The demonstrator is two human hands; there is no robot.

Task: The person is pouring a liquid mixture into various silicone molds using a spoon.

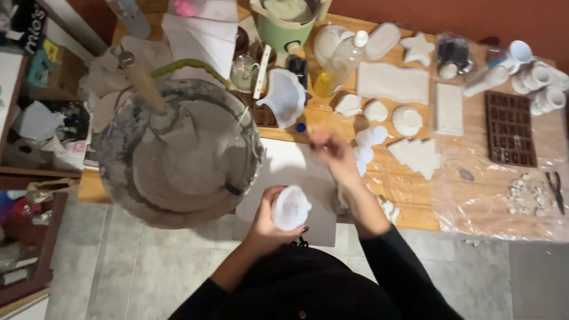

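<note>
My left hand (269,220) grips a small translucent white silicone mould (290,207) low over a sheet of paper (290,166) at the table's front edge. My right hand (333,149) hovers above the paper, blurred, fingers pinched together; whether anything is between them I cannot tell. A large bowl of grey plaster mix (178,154) with a wooden-handled tool (142,83) stuck in it stands just left of both hands.
White plaster casts lie on the wooden table: a tree (418,155), a star (416,48), a wavy tray (393,82), round pieces (408,120). A brown letter mould (510,127), a plastic bottle (341,62), a green pot (287,24) and scissors (556,189) stand around.
</note>
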